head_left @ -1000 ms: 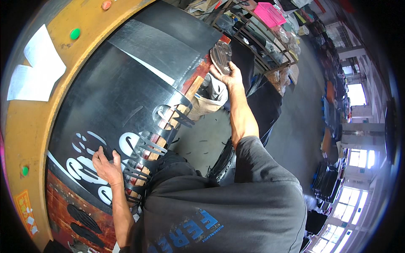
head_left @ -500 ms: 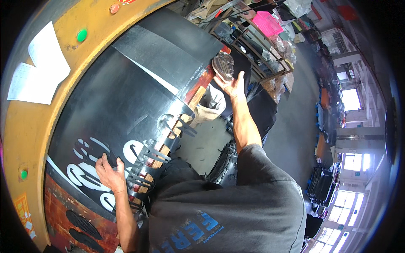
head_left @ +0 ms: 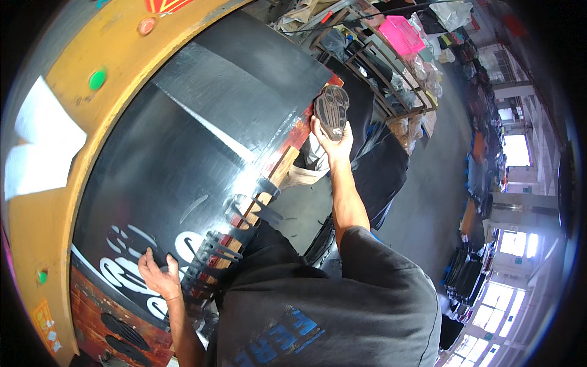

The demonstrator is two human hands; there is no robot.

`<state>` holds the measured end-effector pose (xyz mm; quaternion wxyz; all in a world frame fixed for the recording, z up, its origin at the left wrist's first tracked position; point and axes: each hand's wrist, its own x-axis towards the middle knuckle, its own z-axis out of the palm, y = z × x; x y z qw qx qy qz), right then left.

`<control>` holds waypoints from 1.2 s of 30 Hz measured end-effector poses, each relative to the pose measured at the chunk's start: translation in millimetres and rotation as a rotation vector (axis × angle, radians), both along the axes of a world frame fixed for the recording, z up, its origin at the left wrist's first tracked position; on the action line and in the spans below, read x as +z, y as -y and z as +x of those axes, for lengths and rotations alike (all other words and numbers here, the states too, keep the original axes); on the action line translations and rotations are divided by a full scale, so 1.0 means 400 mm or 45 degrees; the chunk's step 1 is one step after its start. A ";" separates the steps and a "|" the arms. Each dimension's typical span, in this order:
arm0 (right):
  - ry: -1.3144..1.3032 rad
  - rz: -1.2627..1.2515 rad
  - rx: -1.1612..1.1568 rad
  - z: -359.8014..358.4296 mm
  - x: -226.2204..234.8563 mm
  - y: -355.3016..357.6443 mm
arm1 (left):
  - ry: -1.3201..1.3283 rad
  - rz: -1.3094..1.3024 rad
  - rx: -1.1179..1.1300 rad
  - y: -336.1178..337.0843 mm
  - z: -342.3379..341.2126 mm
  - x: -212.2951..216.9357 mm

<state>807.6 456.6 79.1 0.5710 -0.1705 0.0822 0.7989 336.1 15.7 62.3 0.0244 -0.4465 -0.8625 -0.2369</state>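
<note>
My right hand (head_left: 335,142) is raised past the far right edge of the work surface, its fingers and thumb gripping a sole-shaped cutting die (head_left: 331,110) with brown walls and dark inner panels. My left hand (head_left: 160,278) is over the near left part of a large black sheet (head_left: 165,165). Its thumb and fingers are apart, and I see nothing held in them. Around that hand are pale cut-out shapes (head_left: 189,246), rounded and slotted. Dark pronged strips (head_left: 217,248) of the sheet hang over the wooden edge beside my body.
A yellow machine frame (head_left: 76,202) with a green button (head_left: 97,79) and white papers (head_left: 46,144) curves along the left. Two dark oval pieces (head_left: 125,339) lie on a worn red board (head_left: 85,293). A metal rack (head_left: 373,67) with a pink basket (head_left: 402,35) stands far right.
My right hand has turned the die more upright, its ridged face showing more fully. My left hand stays over the same cut-outs, still spread. The whole view has shifted slightly.
</note>
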 end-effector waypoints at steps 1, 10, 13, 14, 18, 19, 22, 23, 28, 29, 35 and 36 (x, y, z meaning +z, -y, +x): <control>0.079 -0.027 -0.049 0.003 0.000 -0.005 | -0.025 -0.025 0.006 -0.001 0.000 -0.002; 0.385 0.038 0.075 0.056 0.017 -0.049 | -0.098 -0.021 -0.018 0.003 -0.007 -0.015; 0.716 0.069 0.090 0.076 0.065 -0.068 | -0.117 -0.039 -0.021 0.007 -0.009 -0.020; 0.855 0.100 0.099 0.081 0.087 -0.074 | -0.107 -0.042 -0.016 0.009 -0.010 -0.020; 1.180 0.381 0.220 0.117 0.188 -0.068 | -0.066 -0.053 -0.002 0.013 -0.013 -0.024; 1.174 0.364 0.256 0.117 0.198 -0.055 | -0.074 -0.051 -0.006 0.013 -0.014 -0.026; 0.620 0.059 0.319 0.096 0.170 -0.009 | -0.103 -0.060 -0.001 0.013 -0.015 -0.028; 0.331 -0.030 0.448 0.089 0.149 0.004 | -0.124 -0.071 -0.002 0.014 -0.015 -0.028; 0.103 -0.212 0.348 0.087 0.037 0.029 | -0.110 -0.053 -0.010 0.017 -0.018 -0.028; 0.154 -0.187 0.363 0.099 0.027 0.029 | -0.121 -0.085 -0.011 0.018 -0.019 -0.027; -0.090 -0.253 0.362 0.127 0.002 0.016 | -0.145 -0.093 -0.003 0.019 -0.019 -0.030; -0.091 -0.166 0.380 0.120 0.000 0.017 | -0.137 -0.089 0.000 0.019 -0.018 -0.030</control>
